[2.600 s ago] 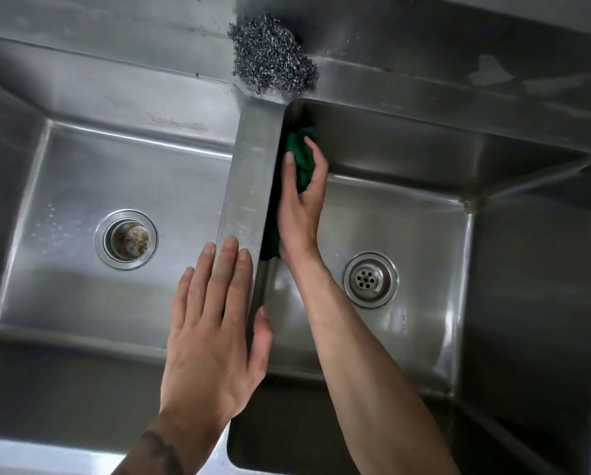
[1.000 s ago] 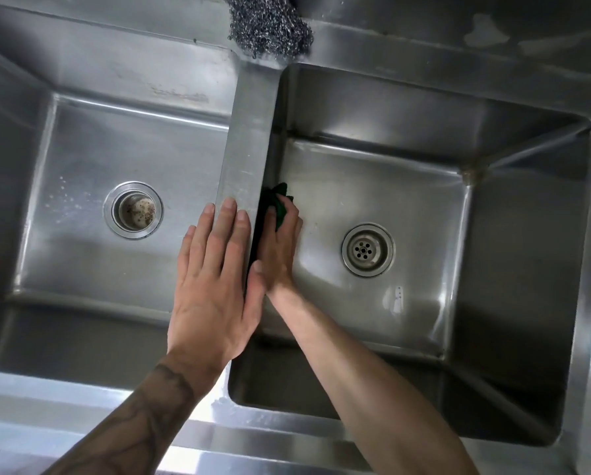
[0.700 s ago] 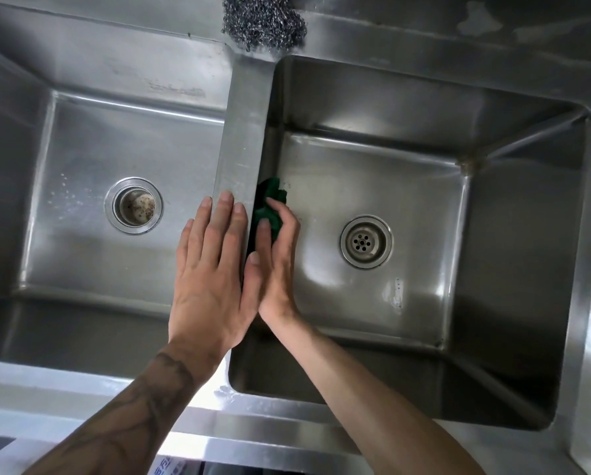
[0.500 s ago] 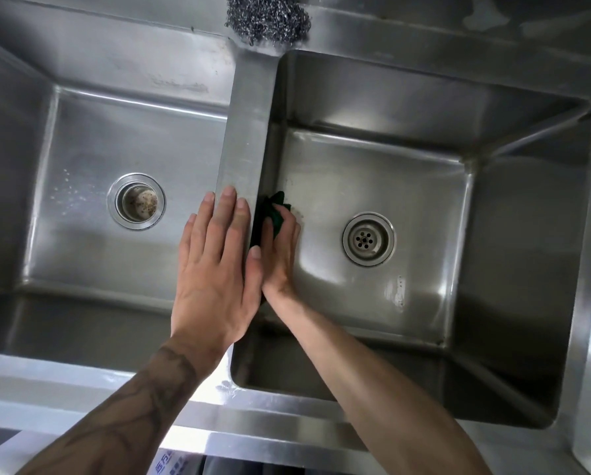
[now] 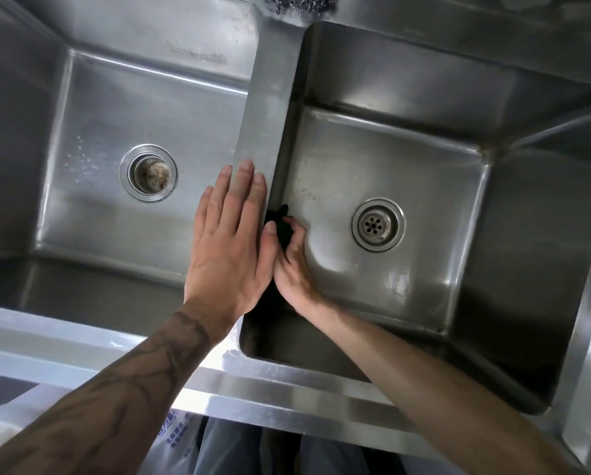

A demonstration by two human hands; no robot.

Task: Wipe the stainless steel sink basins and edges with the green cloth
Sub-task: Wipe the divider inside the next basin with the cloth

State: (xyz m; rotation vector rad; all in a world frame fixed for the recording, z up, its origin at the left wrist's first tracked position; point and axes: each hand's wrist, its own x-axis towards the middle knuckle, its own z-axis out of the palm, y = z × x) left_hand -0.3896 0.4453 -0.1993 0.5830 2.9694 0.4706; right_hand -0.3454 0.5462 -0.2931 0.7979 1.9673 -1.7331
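Head view showed right grip [image 5: 292, 265] curled round green cloth [image 5: 280, 225] against the divider [image 5: 270, 97] wall, left grip [image 5: 229, 241] flat on top; firm, overlapping strokes seemed best.

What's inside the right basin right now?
The right hand, gripping the green cloth against the wall below the divider, and a drain strainer in the floor. Most of the cloth is hidden behind that hand and the left hand.
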